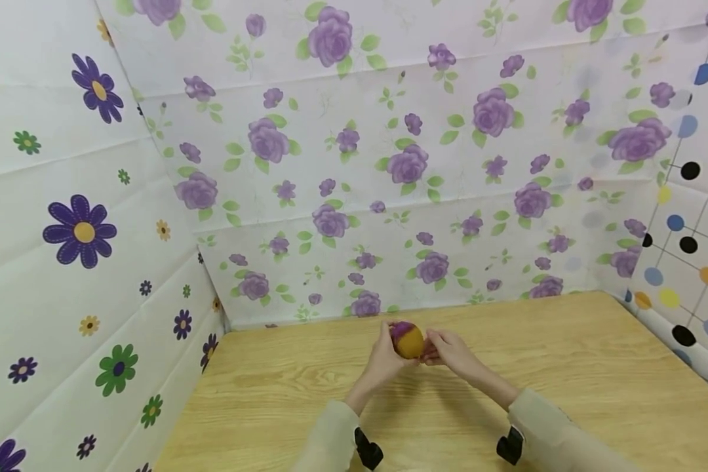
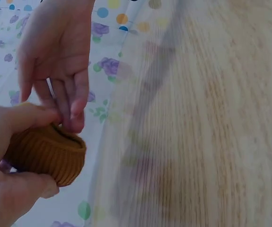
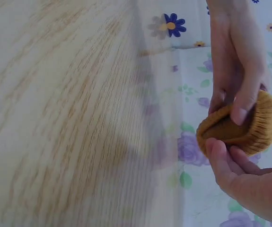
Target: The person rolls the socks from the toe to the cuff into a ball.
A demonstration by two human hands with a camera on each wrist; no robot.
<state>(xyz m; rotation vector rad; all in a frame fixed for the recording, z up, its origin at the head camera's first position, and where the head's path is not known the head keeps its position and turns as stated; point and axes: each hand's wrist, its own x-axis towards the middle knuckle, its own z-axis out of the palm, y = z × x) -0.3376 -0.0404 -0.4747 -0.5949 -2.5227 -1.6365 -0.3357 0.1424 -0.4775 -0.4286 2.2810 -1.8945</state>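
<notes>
A rolled-up sock (image 1: 411, 343), mustard with a purple patch, is held above the table in the head view. My left hand (image 1: 387, 356) grips it from the left side. Its ribbed cuff (image 2: 50, 158) shows between left thumb and fingers in the left wrist view. In the right wrist view the left thumb (image 3: 244, 101) reaches into the cuff's opening. From the right, my right hand (image 1: 453, 354) meets the sock with its fingertips at the cuff's rim, the fingers mostly extended and the thumb apart. The inside of the roll is hidden.
The wooden table (image 1: 271, 387) spreads under both hands. A white cloth with purple roses (image 1: 354, 164) hangs behind its far edge. Flowered cloth (image 1: 65, 295) stands at the left and dotted cloth (image 1: 690, 275) at the right. Black wrist mounts (image 1: 368, 450) sit on both sleeves.
</notes>
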